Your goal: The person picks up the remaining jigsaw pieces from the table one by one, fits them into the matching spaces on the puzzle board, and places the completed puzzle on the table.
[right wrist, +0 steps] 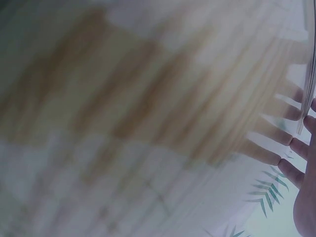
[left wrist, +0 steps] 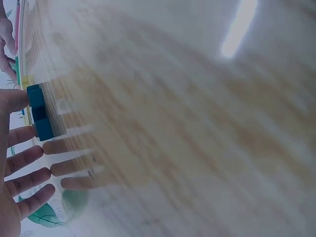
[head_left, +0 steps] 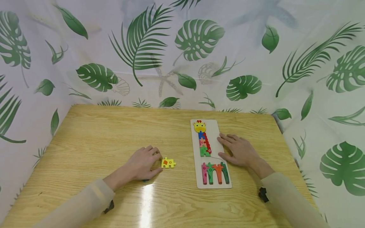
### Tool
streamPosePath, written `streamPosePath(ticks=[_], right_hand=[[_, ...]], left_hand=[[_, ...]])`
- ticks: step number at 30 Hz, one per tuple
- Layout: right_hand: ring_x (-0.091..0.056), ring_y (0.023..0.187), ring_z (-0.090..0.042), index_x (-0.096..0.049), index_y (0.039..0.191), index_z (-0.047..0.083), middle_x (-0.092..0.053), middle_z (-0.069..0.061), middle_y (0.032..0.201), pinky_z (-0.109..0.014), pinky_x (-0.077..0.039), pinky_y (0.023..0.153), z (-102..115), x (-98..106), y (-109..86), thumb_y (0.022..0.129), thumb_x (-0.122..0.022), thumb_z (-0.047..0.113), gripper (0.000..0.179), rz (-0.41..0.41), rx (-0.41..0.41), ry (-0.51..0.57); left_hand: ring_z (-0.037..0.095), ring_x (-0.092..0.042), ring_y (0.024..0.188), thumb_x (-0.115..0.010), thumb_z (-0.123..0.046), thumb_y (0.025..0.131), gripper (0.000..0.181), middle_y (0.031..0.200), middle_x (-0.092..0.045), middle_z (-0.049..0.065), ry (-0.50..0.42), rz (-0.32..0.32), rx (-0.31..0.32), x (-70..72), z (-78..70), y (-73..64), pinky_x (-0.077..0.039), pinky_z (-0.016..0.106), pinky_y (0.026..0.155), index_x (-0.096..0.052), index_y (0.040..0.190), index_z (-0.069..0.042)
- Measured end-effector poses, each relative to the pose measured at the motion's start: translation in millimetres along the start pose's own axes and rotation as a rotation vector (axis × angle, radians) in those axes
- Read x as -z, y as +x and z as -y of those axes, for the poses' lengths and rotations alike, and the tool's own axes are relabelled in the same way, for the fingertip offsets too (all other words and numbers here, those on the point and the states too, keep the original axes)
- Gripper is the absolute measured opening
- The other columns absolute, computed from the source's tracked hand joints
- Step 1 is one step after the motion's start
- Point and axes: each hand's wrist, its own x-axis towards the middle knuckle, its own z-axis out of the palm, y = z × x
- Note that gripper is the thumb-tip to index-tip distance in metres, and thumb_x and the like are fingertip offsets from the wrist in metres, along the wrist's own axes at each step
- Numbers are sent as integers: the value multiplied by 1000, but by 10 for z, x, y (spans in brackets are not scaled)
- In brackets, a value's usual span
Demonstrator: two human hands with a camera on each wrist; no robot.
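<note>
My left hand (head_left: pixel 145 163) lies low over the table, its forefinger and thumb tips right at the left end of a yellow jigsaw piece (head_left: pixel 168 163) marked with a 5. A teal puzzle piece (left wrist: pixel 40 113) stands out near the thumb and forefinger in the left wrist view; in the head view most of it is hidden under the hand. To the right is a pale giraffe puzzle board (head_left: pixel 215 139). It bears a yellow giraffe head (head_left: pixel 200 127), neck pieces, a red mane and several leg pieces (head_left: pixel 219 174). My right hand (head_left: pixel 239 150) rests fingertips at the board's right edge, fingers spread.
The wooden table (head_left: pixel 114 126) ends at a leaf-printed cloth (head_left: pixel 159 41) at the back and both sides. Near the front, light glares off the tabletop. On the board, a bare strip lies between the green neck piece (head_left: pixel 205 152) and the legs.
</note>
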Motion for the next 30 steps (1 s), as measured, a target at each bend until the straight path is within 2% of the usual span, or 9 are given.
streamPosePath(ticks=[6, 15, 23, 30], right_hand=[[-49, 148, -39, -42, 163, 22, -43, -5, 169, -64, -47, 114, -1, 3, 6, 100, -53, 66, 78, 1, 2, 3], [-49, 148, -39, -42, 163, 22, -43, -5, 169, -64, -47, 113, -3, 4, 4, 100, -53, 66, 78, 0, 1, 7], [-51, 146, -38, -45, 162, 20, -45, -5, 168, -61, -49, 113, 1, -1, 1, 100, -55, 64, 77, -26, 15, -11], [-49, 148, -39, -44, 162, 20, -44, -6, 169, -63, -46, 115, 17, 9, -3, 100, -55, 64, 77, -18, 10, 5]], left_hand=[[25, -67, 115, -66, -52, 99, 42, 123, -71, 4, -7, -13, -16, 16, 10, 1, -60, 46, 94, -74, 122, -18], [25, -67, 111, -71, -47, 97, 37, 120, -73, 5, -17, -32, -48, 18, 18, 23, -60, 45, 93, -75, 117, -17], [23, -68, 110, -71, -46, 96, 35, 119, -73, 3, -73, -10, -18, 49, 8, 49, -60, 43, 94, -75, 114, -17], [20, -68, 106, -73, -50, 93, 37, 115, -73, 0, -73, -31, -26, 45, -11, 65, -60, 40, 91, -75, 110, -17]])
